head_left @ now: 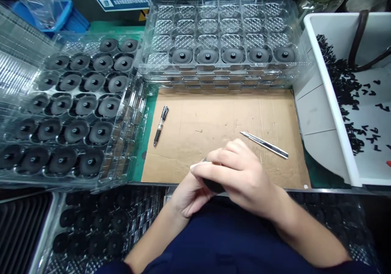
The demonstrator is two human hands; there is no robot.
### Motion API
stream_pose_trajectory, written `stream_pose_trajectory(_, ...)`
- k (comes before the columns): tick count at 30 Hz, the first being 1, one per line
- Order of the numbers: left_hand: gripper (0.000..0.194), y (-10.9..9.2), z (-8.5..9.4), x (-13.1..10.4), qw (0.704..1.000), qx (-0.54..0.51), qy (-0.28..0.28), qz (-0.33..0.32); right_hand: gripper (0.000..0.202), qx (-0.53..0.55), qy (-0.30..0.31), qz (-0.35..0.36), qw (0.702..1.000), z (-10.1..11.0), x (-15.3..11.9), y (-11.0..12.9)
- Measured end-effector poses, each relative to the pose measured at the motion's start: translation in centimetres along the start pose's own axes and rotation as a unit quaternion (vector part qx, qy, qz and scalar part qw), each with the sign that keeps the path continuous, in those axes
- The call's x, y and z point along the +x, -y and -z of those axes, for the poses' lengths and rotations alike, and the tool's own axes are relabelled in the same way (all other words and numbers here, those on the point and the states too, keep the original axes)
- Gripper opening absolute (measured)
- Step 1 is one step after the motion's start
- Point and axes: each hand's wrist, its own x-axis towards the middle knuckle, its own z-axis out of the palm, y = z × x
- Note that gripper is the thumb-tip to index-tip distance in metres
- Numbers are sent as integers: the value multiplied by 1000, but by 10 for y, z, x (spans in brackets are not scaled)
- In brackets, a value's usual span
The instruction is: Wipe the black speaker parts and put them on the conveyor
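Note:
Both hands meet over the front edge of the cardboard sheet (195, 119). Between them is a dark round part (214, 185), mostly covered by fingers. My left hand (195, 196) is wrapped around it from below and the left. From above and the right, my right hand (240, 170) closes over the same part with bent fingers. A silver and black craft knife (265, 144) lies just beyond my right hand. On the left of the cardboard rests a black pen (160, 126).
Stacked clear trays with black round parts stand at the left (132, 115) and back (222, 68). A white bin (334, 102) at the right holds small black pieces. Behind the left trays is a blue basket (69, 17). More filled trays sit below the table edge.

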Motion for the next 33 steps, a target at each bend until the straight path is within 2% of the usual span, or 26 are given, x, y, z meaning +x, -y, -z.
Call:
stream_pose_trajectory(2, 45, -2, 2, -1, 1000, -8, 24, 9, 25, 48, -21, -20, 998, -1, 0, -7)
stream_pose_trajectory(5, 57, -8, 5, -4, 996, -28, 83, 25, 21, 71, -58, -184, 979, 0, -7, -29)
stream_pose_trajectory(8, 62, -13, 9, -6, 992, -43, 118, 27, 21, 134, -23, -313, 940, -6, -25, -50)
stream_pose_trajectory(11, 63, -14, 14, -5, 991, -44, 124, 25, 23, 229, 1, -378, 897, -20, -46, -56)
stream_pose_trajectory(16, 63, -13, 19, -3, 992, -41, 120, 18, 28, 285, -19, -416, 863, -40, -64, -52)
stream_pose_trajectory(23, 58, -14, 18, -1, 992, -53, 110, 12, 25, 356, -99, -446, 815, -54, -70, -60)
stream_pose_trajectory(26, 55, -13, 19, 1, 993, -59, 103, -3, 26, 444, -110, -451, 766, -56, -70, -59)
stream_pose_trajectory(33, 50, -11, 23, 0, 994, -49, 88, -32, 21, 649, -92, -439, 615, -53, -64, -50)
